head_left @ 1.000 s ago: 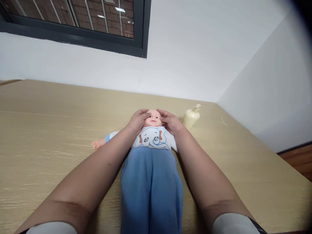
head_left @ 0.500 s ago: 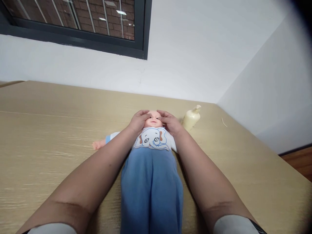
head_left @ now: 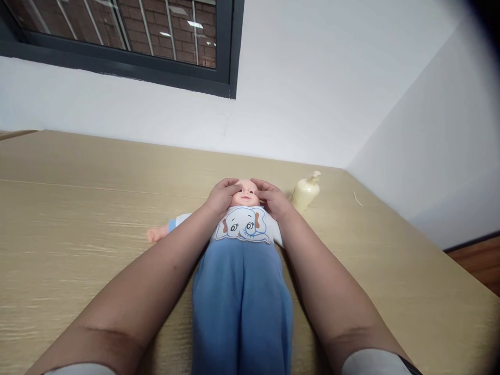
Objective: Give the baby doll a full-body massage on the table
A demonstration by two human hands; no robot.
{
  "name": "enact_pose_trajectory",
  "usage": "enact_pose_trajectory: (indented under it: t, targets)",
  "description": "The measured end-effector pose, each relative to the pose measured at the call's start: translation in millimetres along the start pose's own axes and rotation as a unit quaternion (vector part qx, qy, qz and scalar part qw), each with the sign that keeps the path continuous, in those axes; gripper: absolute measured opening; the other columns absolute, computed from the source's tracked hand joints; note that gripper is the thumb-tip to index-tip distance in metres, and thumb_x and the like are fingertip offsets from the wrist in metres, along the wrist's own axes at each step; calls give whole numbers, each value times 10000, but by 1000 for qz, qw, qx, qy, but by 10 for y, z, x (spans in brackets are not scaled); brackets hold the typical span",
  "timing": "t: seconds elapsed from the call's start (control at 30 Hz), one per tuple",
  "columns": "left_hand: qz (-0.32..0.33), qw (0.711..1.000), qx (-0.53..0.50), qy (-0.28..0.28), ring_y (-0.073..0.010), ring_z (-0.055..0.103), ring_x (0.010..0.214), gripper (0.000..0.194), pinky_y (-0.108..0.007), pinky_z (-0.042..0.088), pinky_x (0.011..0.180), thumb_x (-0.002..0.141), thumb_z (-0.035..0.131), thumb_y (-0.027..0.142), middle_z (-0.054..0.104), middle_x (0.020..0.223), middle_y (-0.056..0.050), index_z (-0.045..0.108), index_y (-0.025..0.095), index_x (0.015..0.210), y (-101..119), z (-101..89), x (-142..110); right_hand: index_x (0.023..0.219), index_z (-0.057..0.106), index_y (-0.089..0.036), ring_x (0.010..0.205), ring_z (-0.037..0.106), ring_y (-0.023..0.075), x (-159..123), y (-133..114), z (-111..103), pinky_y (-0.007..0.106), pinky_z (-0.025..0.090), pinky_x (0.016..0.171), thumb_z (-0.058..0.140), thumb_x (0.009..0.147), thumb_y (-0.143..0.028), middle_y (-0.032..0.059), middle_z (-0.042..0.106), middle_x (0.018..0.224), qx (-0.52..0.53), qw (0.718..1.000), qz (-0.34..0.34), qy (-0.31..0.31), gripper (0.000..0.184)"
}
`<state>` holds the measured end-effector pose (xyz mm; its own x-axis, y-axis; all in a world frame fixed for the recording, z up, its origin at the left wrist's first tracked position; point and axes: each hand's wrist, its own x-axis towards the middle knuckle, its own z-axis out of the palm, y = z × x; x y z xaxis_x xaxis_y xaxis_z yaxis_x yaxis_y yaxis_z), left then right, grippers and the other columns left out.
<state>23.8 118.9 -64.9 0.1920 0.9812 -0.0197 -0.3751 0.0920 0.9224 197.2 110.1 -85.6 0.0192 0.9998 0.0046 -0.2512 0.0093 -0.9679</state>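
Observation:
A baby doll point(head_left: 242, 250) lies on its back on the wooden table point(head_left: 78, 208), in blue trousers and a white top with an elephant print. Its head points away from me. My left hand point(head_left: 222, 195) cups the left side of the doll's head, fingers curled over its face. On the other side my right hand point(head_left: 271, 198) does the same, fingertips on the brow. Between the two hands only the nose and mouth show. One doll arm sticks out to the left.
A cream pump bottle point(head_left: 305, 191) lies on the table just right of my right hand. White walls meet at a corner behind the table, with a dark-framed window point(head_left: 156, 47) above. The table's right edge drops to a wooden floor point(head_left: 480, 260).
Both hands stay on the doll's head, fingertips shifting slightly over the face. The view has tilted a little.

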Motion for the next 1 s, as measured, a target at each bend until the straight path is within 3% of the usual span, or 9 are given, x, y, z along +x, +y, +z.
enact_pose_trajectory:
  t: [0.23, 0.57, 1.0]
  targets:
    - [1, 1000, -8, -6, -237, 682, 784, 295, -386, 552, 765, 674, 773, 198, 711, 876, -81, 646, 171, 939, -18, -10, 20, 1200, 676, -240, 889, 684, 239, 8, 14, -9, 373, 551, 791, 685, 584, -171, 34, 737, 1088, 3, 1000, 5, -5, 620]
    - [8, 1000, -10, -8, -211, 673, 771, 312, -325, 542, 711, 666, 767, 183, 714, 867, -77, 638, 148, 947, -31, -19, 54, 1122, 695, -248, 858, 665, 206, -33, -37, 60, 336, 535, 776, 785, 631, -242, 27, 733, 1053, -13, 1000, -5, 18, 499]
    - [0, 1000, -7, -9, -206, 677, 773, 310, -332, 545, 734, 687, 757, 172, 711, 900, -76, 642, 154, 975, -60, -35, 86, 1108, 706, -245, 789, 654, 192, 16, 8, 29, 319, 530, 715, 649, 556, -144, 9, 728, 989, 11, 1000, 0, 15, 564]
